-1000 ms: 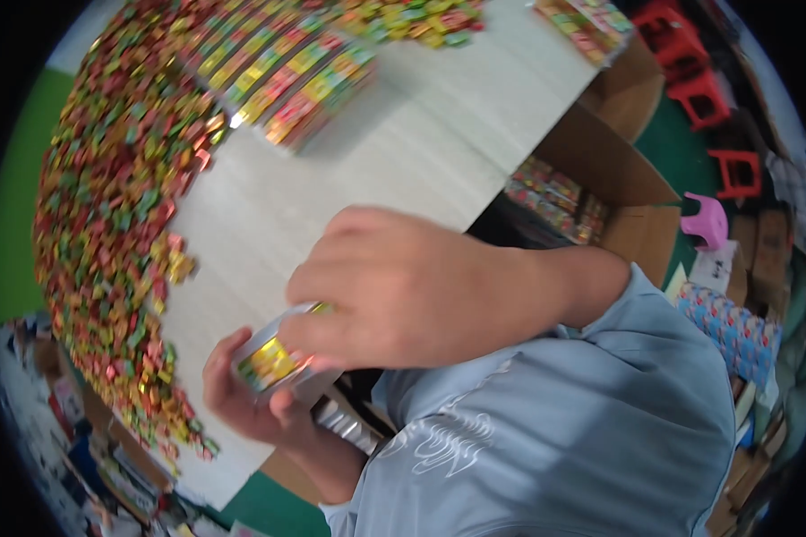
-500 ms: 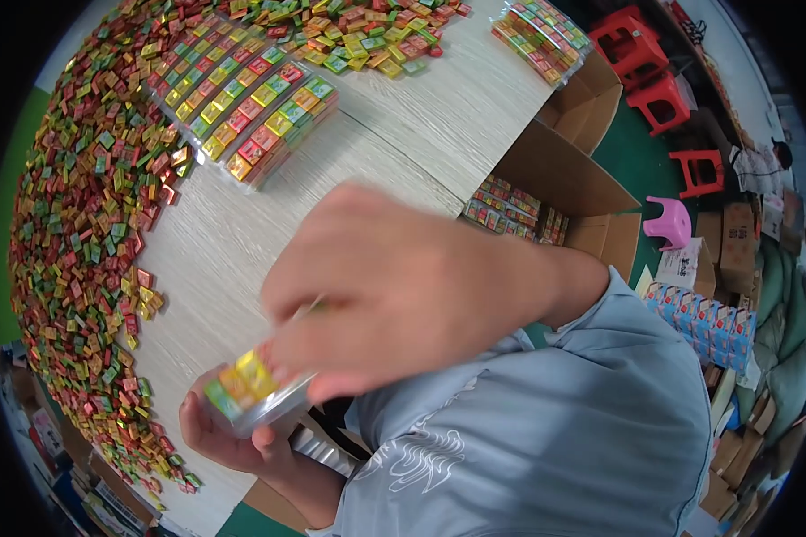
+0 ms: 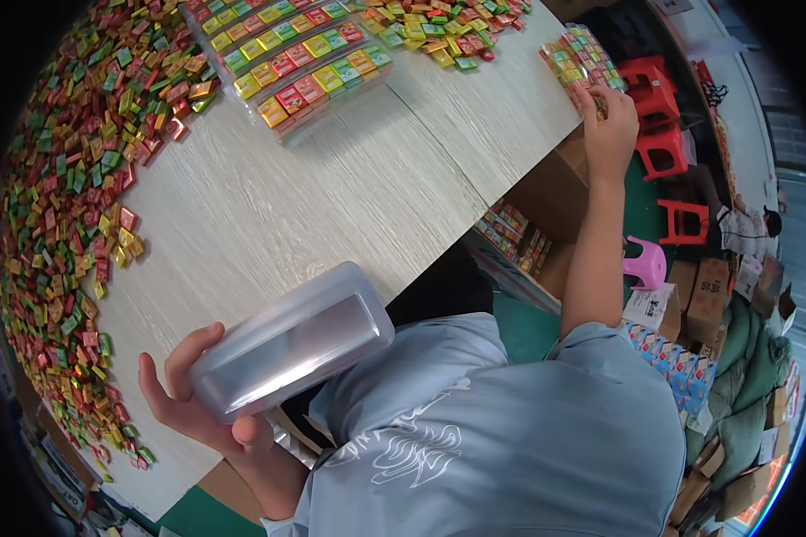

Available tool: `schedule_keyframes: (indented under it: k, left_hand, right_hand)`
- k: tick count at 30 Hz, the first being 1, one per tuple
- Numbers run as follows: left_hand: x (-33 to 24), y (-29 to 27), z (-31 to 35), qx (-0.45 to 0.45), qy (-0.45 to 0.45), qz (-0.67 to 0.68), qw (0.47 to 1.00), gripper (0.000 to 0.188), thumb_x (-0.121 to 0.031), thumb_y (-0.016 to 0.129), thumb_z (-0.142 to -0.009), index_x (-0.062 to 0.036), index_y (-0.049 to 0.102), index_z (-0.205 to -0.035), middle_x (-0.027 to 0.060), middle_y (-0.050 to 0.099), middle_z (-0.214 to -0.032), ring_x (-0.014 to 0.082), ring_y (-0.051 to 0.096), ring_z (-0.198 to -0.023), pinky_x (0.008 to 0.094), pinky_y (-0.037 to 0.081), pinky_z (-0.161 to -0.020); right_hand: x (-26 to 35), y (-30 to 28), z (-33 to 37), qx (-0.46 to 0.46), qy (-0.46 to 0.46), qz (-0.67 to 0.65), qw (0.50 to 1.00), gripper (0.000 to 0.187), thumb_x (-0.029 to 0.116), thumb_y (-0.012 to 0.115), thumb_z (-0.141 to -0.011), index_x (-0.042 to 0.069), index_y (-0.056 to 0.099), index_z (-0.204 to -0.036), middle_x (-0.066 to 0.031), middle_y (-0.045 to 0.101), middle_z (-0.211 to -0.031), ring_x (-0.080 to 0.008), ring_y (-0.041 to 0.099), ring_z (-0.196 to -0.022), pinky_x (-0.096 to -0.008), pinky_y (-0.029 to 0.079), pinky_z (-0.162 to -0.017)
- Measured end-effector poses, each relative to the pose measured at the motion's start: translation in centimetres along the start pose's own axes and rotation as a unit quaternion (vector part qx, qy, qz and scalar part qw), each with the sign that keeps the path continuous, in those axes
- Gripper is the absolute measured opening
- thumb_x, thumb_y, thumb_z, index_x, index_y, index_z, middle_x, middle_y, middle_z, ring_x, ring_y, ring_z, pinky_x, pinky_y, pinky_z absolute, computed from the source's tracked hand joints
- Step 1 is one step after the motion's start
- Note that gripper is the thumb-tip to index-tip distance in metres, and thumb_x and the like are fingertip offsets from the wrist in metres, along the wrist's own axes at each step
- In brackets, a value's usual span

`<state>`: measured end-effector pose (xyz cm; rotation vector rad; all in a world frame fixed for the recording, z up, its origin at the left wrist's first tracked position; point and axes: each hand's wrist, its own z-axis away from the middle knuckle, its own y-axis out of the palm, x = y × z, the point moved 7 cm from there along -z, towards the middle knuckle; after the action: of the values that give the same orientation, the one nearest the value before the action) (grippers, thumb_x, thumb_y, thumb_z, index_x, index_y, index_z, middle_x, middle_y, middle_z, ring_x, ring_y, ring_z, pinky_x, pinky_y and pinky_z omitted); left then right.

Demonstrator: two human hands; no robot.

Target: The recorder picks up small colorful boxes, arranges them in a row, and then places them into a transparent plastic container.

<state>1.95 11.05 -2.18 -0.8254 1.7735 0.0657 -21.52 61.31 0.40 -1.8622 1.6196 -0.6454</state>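
My left hand [image 3: 201, 403] grips one end of a clear plastic box [image 3: 295, 345], thumb on the near side and fingers behind; no candies show inside it. At the far right table edge, my right arm is stretched out. The fingers of my right hand [image 3: 611, 130] are curled onto a stack of clear packs of small wrapped candies [image 3: 578, 58], and part of what they grip is hidden. Further left, several filled packs of red, green and yellow candies [image 3: 309, 67] lie together in rows.
Loose wrapped candies [image 3: 54, 268] are heaped along the left of the pale wooden table [image 3: 242, 215], with another heap [image 3: 457, 27] at the far side. Beside the right edge, an open carton [image 3: 546, 192] holds packs. Red stools [image 3: 663, 152] and a pink stool [image 3: 645, 262] stand beyond.
My right hand has left the box at my left hand and reached to the far right stack. Candies showed at the box earlier; now none do. The view has shifted.
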Motion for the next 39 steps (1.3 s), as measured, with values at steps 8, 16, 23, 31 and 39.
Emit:
schedule_keyframes:
  k: [8,16,23,31,39]
  left_hand:
    - [1.1,-4.5,-4.2,-0.047,0.009,0.074,0.996,0.096,-0.070,0.053,-0.100,0.0021,0.029,-0.160,0.0217,0.070,-0.109,0.0273,0.067,-0.103,0.0410,0.046,-0.100]
    - [1.5,-5.1,-11.0,0.133,0.115,-0.336,0.925,0.035,-0.019,0.070,-0.097,-0.0052,0.065,-0.129,0.0131,0.067,-0.121,0.0318,0.063,-0.114,0.0438,0.048,-0.100]
    - [3.4,-1.4,-11.3,0.166,0.216,-0.398,0.876,0.038,-0.025,0.071,-0.094,-0.0068,0.065,-0.127,0.0131,0.064,-0.124,0.0349,0.060,-0.118,0.0471,0.048,-0.101]
    - [3.8,-2.7,-10.9,0.212,0.182,-0.361,0.890,0.036,-0.023,0.073,-0.093,-0.0088,0.066,-0.125,0.0127,0.062,-0.121,0.0342,0.061,-0.116,0.0468,0.049,-0.098]
    - [4.4,-4.7,-11.8,0.230,0.144,-0.325,0.906,0.045,-0.022,0.074,-0.092,-0.0086,0.063,-0.134,0.0138,0.063,-0.116,0.0354,0.062,-0.110,0.0465,0.049,-0.095]
  right_hand:
    - [-3.0,2.6,-0.4,0.063,-0.080,0.292,0.951,0.029,0.057,0.065,-0.099,0.037,0.076,-0.117,0.0007,0.077,-0.117,-0.0288,0.075,-0.092,-0.0423,0.061,-0.072]
    - [-4.5,5.9,-1.1,0.138,-0.016,0.282,0.949,0.033,0.052,0.061,-0.103,0.027,0.076,-0.119,-0.0128,0.073,-0.120,-0.0390,0.072,-0.101,-0.0497,0.060,-0.081]
    - [7.7,1.1,-4.8,0.053,-0.165,-0.014,0.985,0.021,0.024,0.065,-0.105,0.011,0.075,-0.119,-0.0130,0.072,-0.120,-0.0367,0.070,-0.108,-0.0437,0.056,-0.091]
    - [33.3,-2.5,-4.9,0.183,-0.431,-0.346,0.813,0.025,-0.002,0.075,-0.088,0.005,0.072,-0.111,-0.0111,0.066,-0.116,-0.0311,0.067,-0.106,-0.0420,0.052,-0.096]
    - [47.5,0.0,-2.1,0.222,-0.525,-0.378,0.730,0.033,0.010,0.077,-0.087,0.010,0.069,-0.119,-0.0093,0.066,-0.121,-0.0326,0.065,-0.110,-0.0457,0.051,-0.099]
